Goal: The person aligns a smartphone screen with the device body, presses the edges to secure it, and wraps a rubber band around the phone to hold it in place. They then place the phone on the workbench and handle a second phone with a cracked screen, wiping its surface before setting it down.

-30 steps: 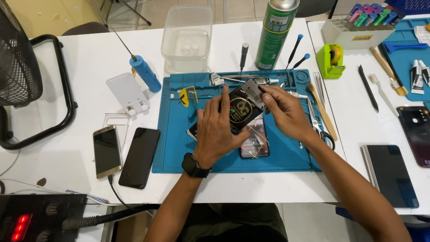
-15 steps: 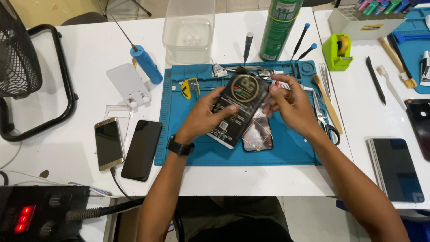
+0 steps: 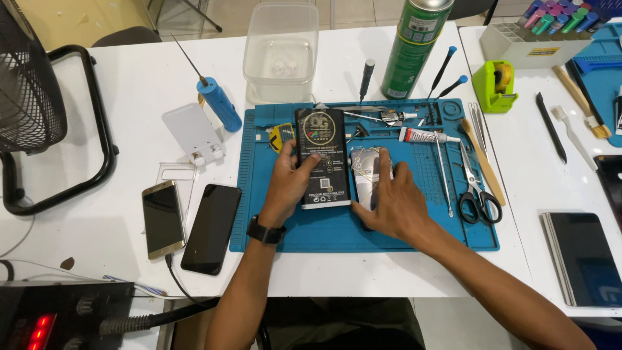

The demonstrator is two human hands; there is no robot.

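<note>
Black package (image 3: 322, 157) now flat in left hand (image 3: 291, 183), right hand (image 3: 393, 201) spread on phone (image 3: 367, 176).

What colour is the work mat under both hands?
Blue work mat, clearest in the head view.

Left hand (image 3: 293, 185) grips a black rectangular package (image 3: 322, 157) flat on the blue work mat (image 3: 272, 220). Right hand (image 3: 392, 201) presses an opened phone (image 3: 364, 175) just beside it. Scissors (image 3: 478, 191) lie nearby.
</note>
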